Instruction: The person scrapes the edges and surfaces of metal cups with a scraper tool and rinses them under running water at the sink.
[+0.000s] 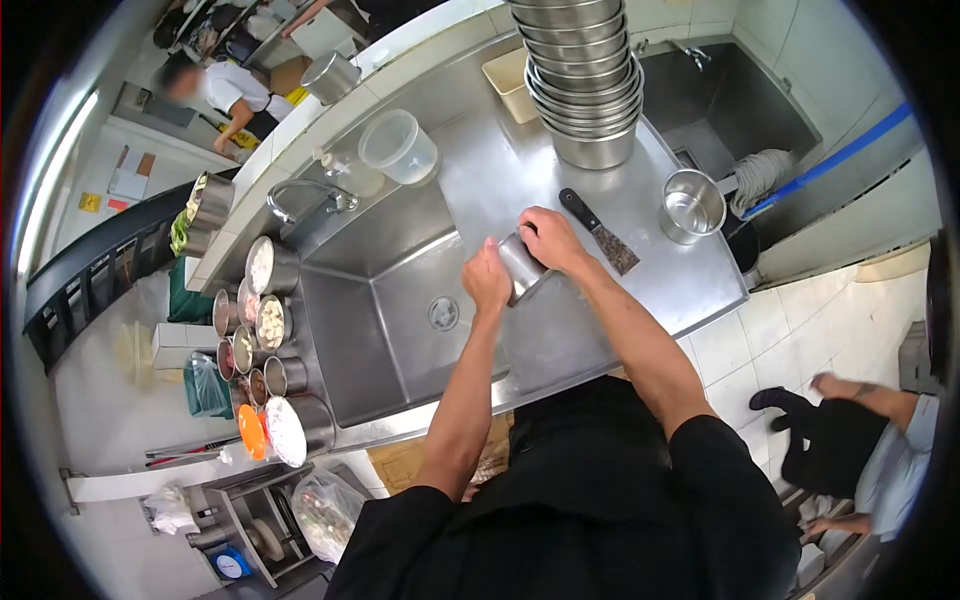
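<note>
A small metal cup [522, 268] is tilted between my two hands at the right edge of the sink basin [400, 290]. My left hand [487, 275] wraps round its left side. My right hand [550, 238] grips the upper right side, fingers closed round a dark part that may be a handle. On the steel counter [480, 180], just right of my right hand, lies a scraper [600, 232] with a black handle and a dirty blade. Farther right stands a metal pot [692, 207].
Stacked metal bowls [590, 90] tower at the back beside a beige container [512, 85]. A clear plastic tub [398, 147] and a faucet [318, 200] stand behind the sink. Food containers [268, 320] line the left. One person [235, 95] is at back left, another [870, 450] at right.
</note>
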Action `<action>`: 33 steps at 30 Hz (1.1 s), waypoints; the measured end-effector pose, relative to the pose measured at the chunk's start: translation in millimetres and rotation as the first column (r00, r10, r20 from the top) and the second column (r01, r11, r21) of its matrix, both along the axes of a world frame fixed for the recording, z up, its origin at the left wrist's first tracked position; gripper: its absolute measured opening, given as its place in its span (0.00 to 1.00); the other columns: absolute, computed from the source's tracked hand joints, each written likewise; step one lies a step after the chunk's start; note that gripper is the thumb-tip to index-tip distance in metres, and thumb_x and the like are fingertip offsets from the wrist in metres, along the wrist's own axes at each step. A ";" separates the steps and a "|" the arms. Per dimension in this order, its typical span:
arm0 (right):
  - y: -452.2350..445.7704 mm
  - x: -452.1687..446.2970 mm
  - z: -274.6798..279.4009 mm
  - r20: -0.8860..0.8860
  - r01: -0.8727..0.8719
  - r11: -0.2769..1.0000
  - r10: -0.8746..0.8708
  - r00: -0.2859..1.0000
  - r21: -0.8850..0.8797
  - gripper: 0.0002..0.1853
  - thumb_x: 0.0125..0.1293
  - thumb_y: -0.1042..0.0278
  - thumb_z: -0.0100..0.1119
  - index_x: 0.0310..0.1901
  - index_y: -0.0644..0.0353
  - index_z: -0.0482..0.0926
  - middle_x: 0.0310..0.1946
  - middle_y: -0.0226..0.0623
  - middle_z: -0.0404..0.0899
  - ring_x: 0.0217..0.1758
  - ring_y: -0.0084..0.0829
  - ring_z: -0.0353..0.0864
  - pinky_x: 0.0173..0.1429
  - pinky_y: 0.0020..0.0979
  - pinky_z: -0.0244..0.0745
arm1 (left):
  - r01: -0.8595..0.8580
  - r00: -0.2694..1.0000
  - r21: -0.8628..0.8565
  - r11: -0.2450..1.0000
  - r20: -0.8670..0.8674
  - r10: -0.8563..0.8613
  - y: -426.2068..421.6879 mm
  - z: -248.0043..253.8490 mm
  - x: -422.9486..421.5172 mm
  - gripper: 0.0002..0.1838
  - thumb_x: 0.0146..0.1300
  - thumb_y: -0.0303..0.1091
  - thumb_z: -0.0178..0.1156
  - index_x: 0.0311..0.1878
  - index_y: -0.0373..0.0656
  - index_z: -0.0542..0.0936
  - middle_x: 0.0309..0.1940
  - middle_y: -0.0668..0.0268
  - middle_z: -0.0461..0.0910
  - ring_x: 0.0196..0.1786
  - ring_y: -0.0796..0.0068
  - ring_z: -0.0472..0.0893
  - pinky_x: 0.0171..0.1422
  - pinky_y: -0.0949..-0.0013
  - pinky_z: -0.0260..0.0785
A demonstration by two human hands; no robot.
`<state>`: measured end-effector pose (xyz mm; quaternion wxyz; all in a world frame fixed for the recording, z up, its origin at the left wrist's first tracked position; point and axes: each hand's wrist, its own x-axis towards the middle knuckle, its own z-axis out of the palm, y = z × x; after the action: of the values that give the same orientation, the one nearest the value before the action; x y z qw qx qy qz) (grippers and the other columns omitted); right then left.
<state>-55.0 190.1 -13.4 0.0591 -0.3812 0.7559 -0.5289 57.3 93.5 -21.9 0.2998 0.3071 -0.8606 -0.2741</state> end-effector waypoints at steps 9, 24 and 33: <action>22.2 71.8 5.6 0.163 0.136 0.990 -0.131 0.978 -0.021 0.07 0.57 0.71 0.59 0.36 0.64 0.77 0.34 0.47 0.79 0.40 0.50 0.77 0.46 0.43 0.73 | 0.152 0.976 0.422 0.894 -0.207 -0.068 1.6 -7.1 48.5 0.26 0.73 0.40 0.50 0.18 0.37 0.63 0.13 0.72 0.60 0.21 0.82 0.58 0.23 0.65 0.49; 11.2 66.4 15.1 -0.254 0.277 0.958 -0.250 0.934 0.076 0.04 0.58 0.71 0.57 0.33 0.61 0.78 0.33 0.44 0.75 0.41 0.49 0.73 0.46 0.46 0.70 | 0.175 0.962 0.150 0.973 -0.236 -0.137 2.9 -4.8 30.7 0.26 0.71 0.40 0.50 0.18 0.32 0.70 0.12 0.50 0.65 0.14 0.60 0.65 0.25 0.52 0.55; -1.5 53.7 3.2 -0.286 0.301 0.952 -0.273 0.919 0.061 0.05 0.59 0.69 0.58 0.32 0.62 0.78 0.32 0.45 0.76 0.41 0.49 0.74 0.46 0.45 0.70 | 0.145 0.988 0.120 0.982 -0.068 -0.137 -8.8 -3.9 31.3 0.27 0.71 0.43 0.48 0.19 0.33 0.74 0.16 0.44 0.70 0.18 0.43 0.70 0.28 0.48 0.57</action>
<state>-1.4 188.6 -10.1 -0.1046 -0.3320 0.8310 -0.4339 88.5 84.7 -25.8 0.2853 0.2552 -0.8521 -0.3569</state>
